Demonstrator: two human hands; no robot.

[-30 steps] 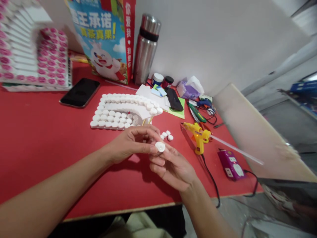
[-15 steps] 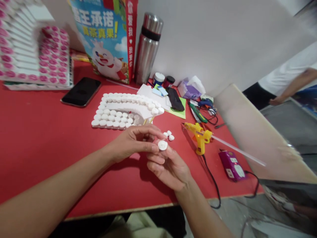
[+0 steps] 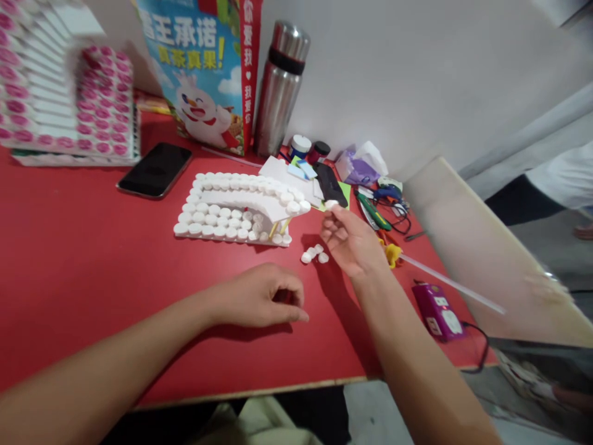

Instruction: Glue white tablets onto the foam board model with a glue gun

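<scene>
Clock directions from the right hand, 12 being the far wall. Right hand (image 3: 353, 240): grip closed, thumb and fingertips pinching a small white disc (image 3: 332, 204), raised above the bench (image 3: 222, 364). Other fingers half curled. Left hand (image 3: 258, 295), at 8 o'clock: rests on the bench, loosely curled, gap between thumb and fingers, nothing seen in the grip.

Loose white discs (image 3: 306, 256) clustered between 8 and 9, near the right hand. White disc-covered model (image 3: 245, 199) toward 9–10, yellow sticks (image 3: 274, 229) under its nearer end. Black object (image 3: 328, 183) at 11, detail unclear. Green-handled tool (image 3: 374, 211) at 1–2. Yellow glue gun (image 3: 393, 254) at 3–4, mostly hidden by the right hand; clear stick (image 3: 451, 282) out its back. Purple socket box (image 3: 439, 311) at 4.

Farther: steel flask (image 3: 282, 89) at 11, printed bag (image 3: 199, 80) between 10 and 11, phone (image 3: 155, 170) between 9 and 10, pink-dotted piece (image 3: 104, 102) at 10.
</scene>
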